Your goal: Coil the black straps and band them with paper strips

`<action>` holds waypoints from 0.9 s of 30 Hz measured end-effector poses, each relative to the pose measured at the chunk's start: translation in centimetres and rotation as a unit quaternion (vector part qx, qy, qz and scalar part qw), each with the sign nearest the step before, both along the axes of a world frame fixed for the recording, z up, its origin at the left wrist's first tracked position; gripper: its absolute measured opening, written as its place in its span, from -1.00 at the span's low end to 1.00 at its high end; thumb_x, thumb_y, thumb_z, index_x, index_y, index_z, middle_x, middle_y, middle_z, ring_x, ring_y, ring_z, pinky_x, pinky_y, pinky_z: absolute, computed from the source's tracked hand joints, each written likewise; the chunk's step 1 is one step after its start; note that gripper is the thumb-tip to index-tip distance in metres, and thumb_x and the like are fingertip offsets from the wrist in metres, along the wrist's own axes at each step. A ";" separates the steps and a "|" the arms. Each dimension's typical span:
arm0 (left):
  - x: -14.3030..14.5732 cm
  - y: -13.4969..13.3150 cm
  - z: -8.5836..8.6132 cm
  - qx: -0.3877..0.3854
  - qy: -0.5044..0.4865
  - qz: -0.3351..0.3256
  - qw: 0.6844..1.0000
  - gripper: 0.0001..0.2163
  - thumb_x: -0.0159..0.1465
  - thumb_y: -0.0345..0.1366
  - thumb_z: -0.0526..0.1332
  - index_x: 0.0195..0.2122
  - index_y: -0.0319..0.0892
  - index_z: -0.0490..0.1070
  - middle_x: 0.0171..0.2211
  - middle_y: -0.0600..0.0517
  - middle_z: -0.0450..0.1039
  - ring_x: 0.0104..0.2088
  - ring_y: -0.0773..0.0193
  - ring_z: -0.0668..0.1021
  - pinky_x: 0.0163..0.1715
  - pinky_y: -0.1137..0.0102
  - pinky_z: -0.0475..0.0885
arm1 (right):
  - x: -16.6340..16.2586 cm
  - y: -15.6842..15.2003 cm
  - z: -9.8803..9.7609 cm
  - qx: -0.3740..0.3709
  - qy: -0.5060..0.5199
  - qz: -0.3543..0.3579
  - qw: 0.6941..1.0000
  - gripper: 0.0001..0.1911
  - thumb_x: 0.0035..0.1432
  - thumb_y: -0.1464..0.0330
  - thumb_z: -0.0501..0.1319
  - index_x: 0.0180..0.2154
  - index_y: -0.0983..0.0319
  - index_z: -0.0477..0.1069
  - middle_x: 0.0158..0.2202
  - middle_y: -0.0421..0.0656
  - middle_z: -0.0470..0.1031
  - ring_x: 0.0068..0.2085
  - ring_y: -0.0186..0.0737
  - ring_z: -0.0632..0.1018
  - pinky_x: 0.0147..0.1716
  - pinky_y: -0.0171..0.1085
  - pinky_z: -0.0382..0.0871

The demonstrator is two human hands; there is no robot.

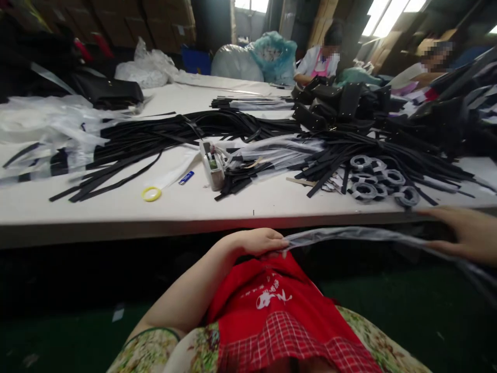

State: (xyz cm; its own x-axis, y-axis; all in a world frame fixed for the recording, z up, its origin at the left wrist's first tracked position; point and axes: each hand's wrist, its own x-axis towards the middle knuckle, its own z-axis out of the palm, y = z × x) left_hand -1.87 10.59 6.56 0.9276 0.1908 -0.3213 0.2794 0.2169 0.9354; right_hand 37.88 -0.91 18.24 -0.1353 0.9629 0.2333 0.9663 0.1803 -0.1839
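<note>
The head camera looks down past a red apron (272, 305) to a long white table (194, 212).

The left hand (258, 242) sits just below the near edge of the table, above the apron. Its fingers are pressed together around one end of a long strap in a clear plastic sleeve (349, 235). The strap runs to the right, along the near edge. The right hand (468, 233) is by the near right corner. It rests on the strap further along, with fingers stretched out. It is blurry, so I cannot tell if it grips.

To do this well, I think both hands should keep the strap pulled straight, so the thin sleeve does not bunch up or slip off.

On the table lie heaps of black straps (163, 137). A yellow tape ring (151, 194) and a small blue lighter (187, 177) lie near the middle. Grey tape rolls (382, 182) sit toward the right end.

The apron has white writing, but it is too blurry to read. Two other people sit at the far side.
</note>
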 end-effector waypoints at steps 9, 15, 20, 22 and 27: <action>-3.2 -1.0 -1.7 -0.084 0.017 0.028 0.996 -0.53 0.15 0.19 0.23 -0.42 -0.21 0.36 -0.61 0.17 0.30 -0.64 0.46 0.32 -0.57 0.49 0.25 | -17.7 5.8 -13.8 -0.280 0.114 0.199 0.932 -0.49 0.08 0.54 0.02 0.07 0.17 0.36 -0.04 -0.10 0.57 -0.08 -0.15 0.59 -0.06 -0.22 0.43; -9.7 -2.4 -3.1 -0.241 0.046 0.049 0.968 -0.61 0.23 0.04 0.24 -0.49 -0.23 0.38 -0.79 0.23 0.14 -0.79 0.48 0.17 -0.77 0.53 0.19 | -12.1 8.9 -14.0 -0.224 0.084 0.176 0.955 -0.53 0.07 0.51 0.07 0.00 0.12 0.46 -0.03 -0.15 0.58 -0.04 -0.10 0.58 -0.02 -0.19 0.40; -8.3 -1.1 -1.1 -0.312 -0.162 0.249 0.902 -0.59 0.27 -0.03 0.20 -0.59 -0.18 0.21 -0.85 0.31 -0.07 -0.86 0.55 -0.04 -0.86 0.60 0.07 | -13.8 8.9 -14.6 -0.301 0.175 0.170 0.922 -0.66 0.22 0.37 0.06 -0.03 0.14 0.48 -0.08 -0.12 0.59 -0.09 -0.05 0.57 -0.05 -0.16 0.38; -6.1 0.6 0.3 -0.282 -0.255 0.405 0.832 -0.65 0.34 -0.12 0.14 -0.53 -0.19 0.24 -0.79 0.29 0.02 -0.83 0.55 0.10 -0.76 0.63 0.21 | -16.0 8.2 -14.5 -0.360 0.246 0.193 0.879 -0.65 0.30 0.23 0.03 -0.06 0.18 0.51 -0.12 -0.11 0.59 -0.12 -0.04 0.56 -0.05 -0.16 0.38; 0.2 3.1 1.4 0.030 -0.234 0.535 0.811 -0.83 0.37 -0.26 0.08 -0.20 -0.23 0.40 -0.37 0.04 0.47 -0.26 0.35 0.56 -0.10 0.39 0.43 | -19.7 6.5 -12.6 -0.435 0.407 0.262 0.760 -0.44 0.33 0.01 -0.03 -0.15 0.29 0.55 -0.51 -0.19 0.44 -0.47 -0.30 0.44 -0.36 -0.32 0.38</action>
